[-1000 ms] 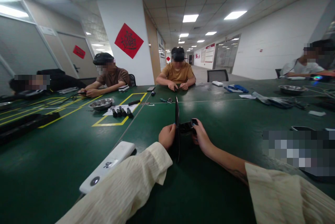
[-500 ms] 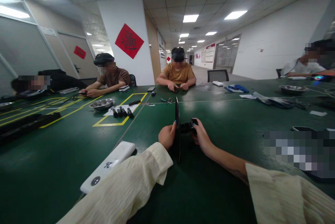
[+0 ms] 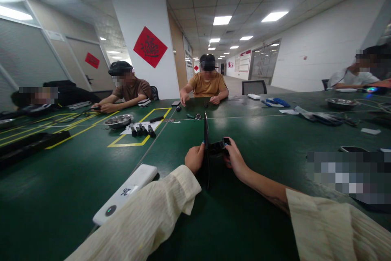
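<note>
head camera view: two bare hands are busy in the middle of the frame, over a big green table (image 3: pixel 269 143). the left hand (image 3: pixel 194 159) is holding a thin black plate (image 3: pixel 207 155), with its thumb on the near side. the plate stands up on its edge, just right of that hand, and i can't tell if its bottom touches the table. the right hand (image 3: pixel 237 159) is gripping a black part (image 3: pixel 217 147) that sticks out from the plate's right side. at the left of the frame sits a shiny metal bowl (image 3: pixel 120 126). some small things seem to be in it, but they are too blurry to name. just right of the bowl, white paper (image 3: pixel 126 131) lies inside a yellow tape box (image 3: pixel 128 145), with short black pieces (image 3: pixel 151 132) on and beside it. another metal bowl (image 3: pixel 340 108) is at the right of the frame, and i can't tell what is in it. a bit of one more bowl (image 3: pixel 5 124) peeks in at the left edge, and its inside is hard to see. below that is a long black tray-like thing (image 3: pixel 33 145), too dark to see into. in the lower left, a white box (image 3: pixel 131 189) with a dark number lies by the left sleeve (image 3: pixel 155 212). its round black spot has a tiny green light.
</note>
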`<state>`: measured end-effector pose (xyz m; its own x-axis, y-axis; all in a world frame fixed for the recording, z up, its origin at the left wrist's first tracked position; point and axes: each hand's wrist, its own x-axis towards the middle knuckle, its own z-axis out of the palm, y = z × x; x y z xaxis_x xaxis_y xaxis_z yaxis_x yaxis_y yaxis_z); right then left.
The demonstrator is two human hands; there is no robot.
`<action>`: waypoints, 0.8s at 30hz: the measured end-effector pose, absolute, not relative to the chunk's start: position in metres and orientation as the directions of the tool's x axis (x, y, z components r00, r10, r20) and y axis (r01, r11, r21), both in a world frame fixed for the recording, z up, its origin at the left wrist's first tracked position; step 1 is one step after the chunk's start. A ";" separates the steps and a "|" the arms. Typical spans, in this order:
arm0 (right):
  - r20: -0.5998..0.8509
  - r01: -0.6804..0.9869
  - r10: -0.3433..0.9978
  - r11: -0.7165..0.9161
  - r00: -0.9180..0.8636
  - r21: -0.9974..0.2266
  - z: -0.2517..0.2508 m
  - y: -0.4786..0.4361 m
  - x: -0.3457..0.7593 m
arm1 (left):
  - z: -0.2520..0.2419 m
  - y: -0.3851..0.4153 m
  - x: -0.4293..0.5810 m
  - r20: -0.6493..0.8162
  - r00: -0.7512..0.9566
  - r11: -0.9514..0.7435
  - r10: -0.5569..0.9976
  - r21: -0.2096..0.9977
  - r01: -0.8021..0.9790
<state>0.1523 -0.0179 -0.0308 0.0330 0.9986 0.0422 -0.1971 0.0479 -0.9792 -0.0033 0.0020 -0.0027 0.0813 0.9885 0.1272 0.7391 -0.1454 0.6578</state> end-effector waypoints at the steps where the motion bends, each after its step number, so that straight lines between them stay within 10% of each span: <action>1: 0.045 -0.195 0.998 0.051 0.035 -0.979 -0.031 -0.018 0.152 | -0.003 0.002 -0.003 0.129 0.079 -0.145 0.989 0.661 0.736; 24: 0.058 -0.188 0.998 0.063 0.030 -0.980 -0.031 -0.018 0.152 | -0.001 0.000 -0.003 0.102 0.065 -0.115 0.993 0.635 0.764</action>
